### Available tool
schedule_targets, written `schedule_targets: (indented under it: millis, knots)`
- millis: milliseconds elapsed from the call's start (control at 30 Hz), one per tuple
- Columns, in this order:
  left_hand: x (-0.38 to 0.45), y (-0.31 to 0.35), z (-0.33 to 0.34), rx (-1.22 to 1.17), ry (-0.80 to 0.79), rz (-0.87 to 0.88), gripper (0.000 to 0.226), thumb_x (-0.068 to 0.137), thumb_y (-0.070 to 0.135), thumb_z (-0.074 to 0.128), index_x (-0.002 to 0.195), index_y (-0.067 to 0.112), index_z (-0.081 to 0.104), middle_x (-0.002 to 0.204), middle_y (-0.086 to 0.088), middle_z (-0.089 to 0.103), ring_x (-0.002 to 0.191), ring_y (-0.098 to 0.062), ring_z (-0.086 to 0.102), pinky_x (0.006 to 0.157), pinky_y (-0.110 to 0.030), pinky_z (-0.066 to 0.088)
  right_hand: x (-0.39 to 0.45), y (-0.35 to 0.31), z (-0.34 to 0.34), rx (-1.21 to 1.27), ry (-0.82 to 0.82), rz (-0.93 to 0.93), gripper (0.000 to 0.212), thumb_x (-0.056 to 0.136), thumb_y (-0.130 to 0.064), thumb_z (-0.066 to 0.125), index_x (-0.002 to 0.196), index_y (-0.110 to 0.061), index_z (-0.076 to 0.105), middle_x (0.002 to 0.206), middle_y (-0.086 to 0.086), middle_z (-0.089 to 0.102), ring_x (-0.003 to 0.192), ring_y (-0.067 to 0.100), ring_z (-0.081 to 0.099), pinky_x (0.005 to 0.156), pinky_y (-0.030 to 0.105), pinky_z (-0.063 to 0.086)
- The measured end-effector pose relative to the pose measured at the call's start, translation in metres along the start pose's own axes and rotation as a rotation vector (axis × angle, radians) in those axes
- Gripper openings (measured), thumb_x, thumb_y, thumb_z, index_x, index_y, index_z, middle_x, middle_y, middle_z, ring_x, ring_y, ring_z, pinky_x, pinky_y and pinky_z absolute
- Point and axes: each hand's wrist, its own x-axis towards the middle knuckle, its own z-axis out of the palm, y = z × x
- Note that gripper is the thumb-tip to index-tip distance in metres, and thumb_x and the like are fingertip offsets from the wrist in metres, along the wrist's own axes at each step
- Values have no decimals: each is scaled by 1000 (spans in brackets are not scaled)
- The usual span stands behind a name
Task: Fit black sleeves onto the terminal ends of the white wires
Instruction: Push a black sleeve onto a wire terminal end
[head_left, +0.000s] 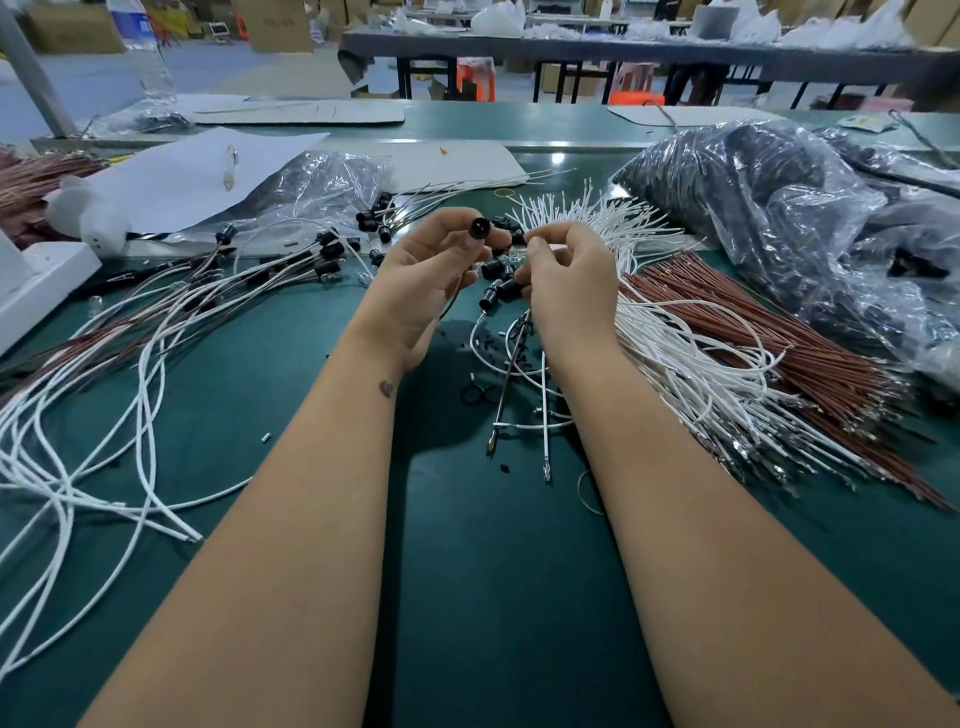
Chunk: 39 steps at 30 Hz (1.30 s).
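Left hand (426, 270) pinches one round black plastic sleeve (478, 227) between thumb and fingertips, open end facing me. Right hand (566, 283) has fingers curled together (contents too small to identify). Bundle of thin white wires (675, 332) lies just right, on green table mat (311, 395).

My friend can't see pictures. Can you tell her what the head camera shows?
Two bare hands meet above a green table: the left hand pinches a small black sleeve, and the right hand pinches something too small to tell. Loose black sleeves lie just behind them, with a fanned bundle of white wires on the right.
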Motion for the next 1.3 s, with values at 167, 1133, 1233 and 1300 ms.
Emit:
schedule_targets:
  millis: [167,1133,1233,1300]
  knots:
    - [1,-1,-1,-4,-6,8,15,95,11,53,89,23,60,91,6,72,92,-14,58,90,-32,39,1,1,0,13,-27,-43,18,92,-11,57,82,-24,64,79,2,67,73,18,63,73,38,56]
    - [0,-8,1,545,211,-31,20,92,17,58,74,20,65,60,10,57,41,4,40,46,-6,33,-1,2,-6,370,-83,184,17,88,-9,66,73,-12,61,58,0,62,48,7,54,48,17,45]
    - [0,-7,2,501,183,-33,9,90,14,61,84,16,68,69,4,62,53,8,50,55,-4,38,-1,3,-6,364,-72,184,19,88,-11,67,71,-12,59,57,0,62,46,7,53,46,17,44]
    - [0,-8,2,493,176,-22,7,90,13,63,86,15,67,71,2,63,59,2,54,58,-6,41,-1,3,-6,374,-69,170,22,88,-12,68,69,-12,57,56,1,61,45,7,52,45,18,43]
